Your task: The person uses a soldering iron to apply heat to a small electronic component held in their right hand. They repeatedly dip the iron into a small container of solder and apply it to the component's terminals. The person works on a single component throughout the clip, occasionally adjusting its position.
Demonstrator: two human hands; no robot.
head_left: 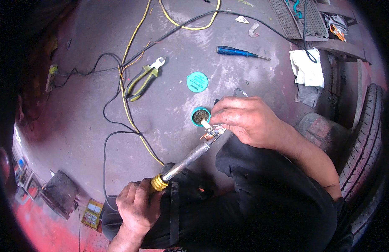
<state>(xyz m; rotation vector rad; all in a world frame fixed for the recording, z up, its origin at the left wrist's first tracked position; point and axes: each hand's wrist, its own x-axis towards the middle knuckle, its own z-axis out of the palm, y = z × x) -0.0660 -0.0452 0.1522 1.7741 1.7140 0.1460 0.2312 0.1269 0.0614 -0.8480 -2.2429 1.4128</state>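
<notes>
My left hand (139, 203) grips the yellow handle of a soldering iron (186, 161), whose metal shaft points up and right. Its tip is at a small electrical part (209, 134) with a white piece and metal tabs, pinched in my right hand (243, 119). Just behind that part, close to my right fingers, sits an open round teal tin (197, 113) of dark, grainy paste. The tin's lid (197, 82) lies farther up on the grey floor (169, 96). Whether the iron touches the part is too small to tell.
Green-handled pliers (142, 80), a blue screwdriver (240, 52) and cables (131, 126) lie on the floor. At right are white cloth (307, 67), a perforated metal rack (289, 19) and a tyre (362, 138). At lower left are a dark block (59, 193) and a yellow packet (92, 213).
</notes>
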